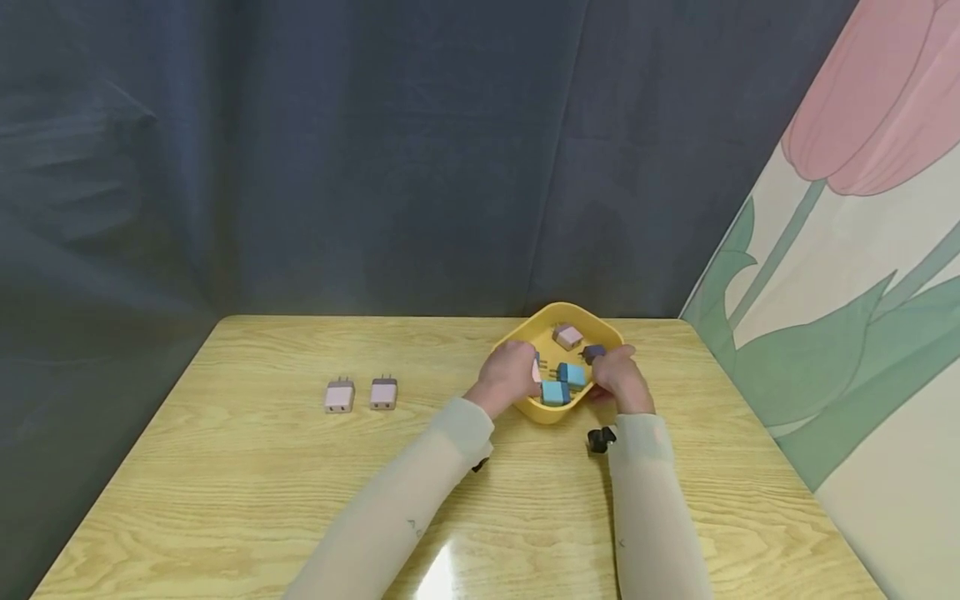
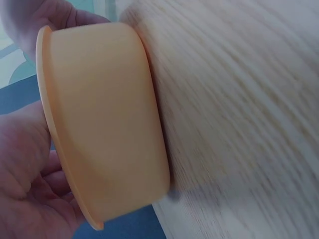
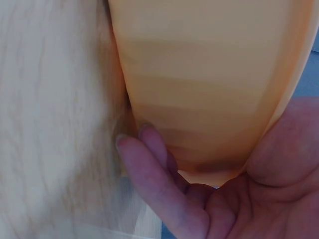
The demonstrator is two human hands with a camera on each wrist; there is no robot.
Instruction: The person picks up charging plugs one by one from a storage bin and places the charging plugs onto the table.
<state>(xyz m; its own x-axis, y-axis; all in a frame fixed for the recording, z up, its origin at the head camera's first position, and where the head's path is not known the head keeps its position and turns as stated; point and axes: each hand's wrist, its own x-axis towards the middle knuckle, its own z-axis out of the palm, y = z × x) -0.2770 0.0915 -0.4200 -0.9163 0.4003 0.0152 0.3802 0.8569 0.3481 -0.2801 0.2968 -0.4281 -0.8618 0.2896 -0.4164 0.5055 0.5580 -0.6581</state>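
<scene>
A yellow plastic bin (image 1: pixel 550 414) stands at the back right of the table, holding several two-prong charger plugs. Among them are a light blue plug (image 1: pixel 572 375), another blue plug (image 1: pixel 555 393), a pinkish plug (image 1: pixel 567 337) and a dark purple one (image 1: pixel 593 353). My left hand (image 1: pixel 510 375) grips the bin's left rim, its thumb side over the inside and partly hiding a plug there. On the opposite side my right hand (image 1: pixel 621 382) holds the wall, with fingers (image 3: pixel 159 189) curled along the outside near the bottom.
Two pinkish charger plugs, one on the left (image 1: pixel 340 396) and one beside it (image 1: pixel 383 393), lie apart on the wooden table (image 1: pixel 247 467). A dark curtain (image 1: pixel 390 167) hangs behind the table's back edge. A flower-patterned wall (image 1: pixel 847 333) borders the right side.
</scene>
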